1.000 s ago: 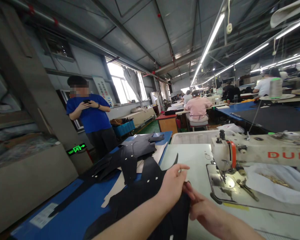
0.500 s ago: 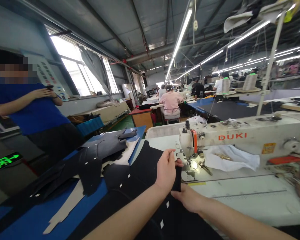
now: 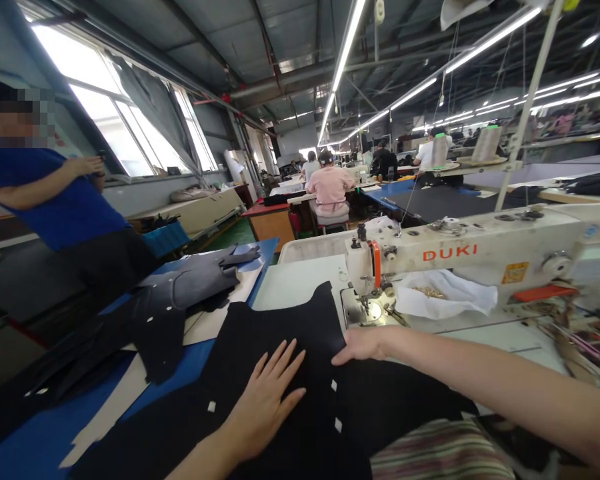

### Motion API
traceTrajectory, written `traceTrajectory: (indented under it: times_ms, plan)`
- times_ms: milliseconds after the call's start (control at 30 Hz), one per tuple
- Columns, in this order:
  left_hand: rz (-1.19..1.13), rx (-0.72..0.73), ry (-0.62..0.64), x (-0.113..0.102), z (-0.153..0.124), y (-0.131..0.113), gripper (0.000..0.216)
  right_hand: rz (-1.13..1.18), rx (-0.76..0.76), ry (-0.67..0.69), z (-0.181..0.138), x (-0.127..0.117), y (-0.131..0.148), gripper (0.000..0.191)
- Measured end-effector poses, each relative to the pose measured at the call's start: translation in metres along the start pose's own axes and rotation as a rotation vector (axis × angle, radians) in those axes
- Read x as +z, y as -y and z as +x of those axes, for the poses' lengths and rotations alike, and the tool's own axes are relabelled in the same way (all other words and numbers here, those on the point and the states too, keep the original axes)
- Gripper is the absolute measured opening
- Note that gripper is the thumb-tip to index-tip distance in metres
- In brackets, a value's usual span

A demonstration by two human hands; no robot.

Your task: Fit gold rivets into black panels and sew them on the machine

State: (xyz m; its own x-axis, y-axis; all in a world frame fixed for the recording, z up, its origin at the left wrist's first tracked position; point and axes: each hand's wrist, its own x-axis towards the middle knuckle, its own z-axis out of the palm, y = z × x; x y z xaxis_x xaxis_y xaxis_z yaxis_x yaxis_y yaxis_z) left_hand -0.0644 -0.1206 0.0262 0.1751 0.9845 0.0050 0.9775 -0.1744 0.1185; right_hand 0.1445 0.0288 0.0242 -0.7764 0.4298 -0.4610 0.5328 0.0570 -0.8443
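Seemingly smoothing: the left hand (image 3: 261,408) lies spread on black fabric (image 3: 275,323) beside the sewing machine (image 3: 490,239); the right hand (image 3: 364,345) touches its edge, grip unclear. Shifting it calls for keeping it flat.

Orange-red letters (image 3: 451,253) reading "DUKI" stand on the sewing machine's arm (image 3: 500,233).

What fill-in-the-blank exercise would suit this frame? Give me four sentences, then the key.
1. The left hand rests on the ____ cloth.
2. The hand nearer the sewing machine is the ____ one.
3. The machine's lettering reads ____.
4. The standing person wears a ____ top.

Missing words: black; right; DUKI; blue.
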Motion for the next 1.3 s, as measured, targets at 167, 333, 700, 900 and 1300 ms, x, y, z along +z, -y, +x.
traceTrajectory:
  times_ms: [167,333,700,900,1300]
  plan:
    - [0.042,-0.068,0.056,0.016,0.007,0.002,0.053,-0.258,-0.014,-0.305,-0.009,-0.01,0.004,0.017]
    - [0.049,-0.084,0.053,0.012,0.029,0.008,0.052,-0.612,-0.344,-0.414,-0.071,0.015,-0.012,0.06]
    - [0.055,-0.093,0.052,0.016,0.039,-0.013,0.054,-0.903,-0.538,-0.232,-0.087,0.069,-0.078,0.077]
    - [0.06,-0.042,0.028,0.025,0.021,-0.027,0.055,-0.844,-0.528,-0.283,-0.084,0.056,-0.053,0.073]
    - [0.107,0.0,-0.121,0.019,0.064,-0.022,0.046,-0.704,-0.461,-0.261,-0.07,0.036,-0.043,0.084]
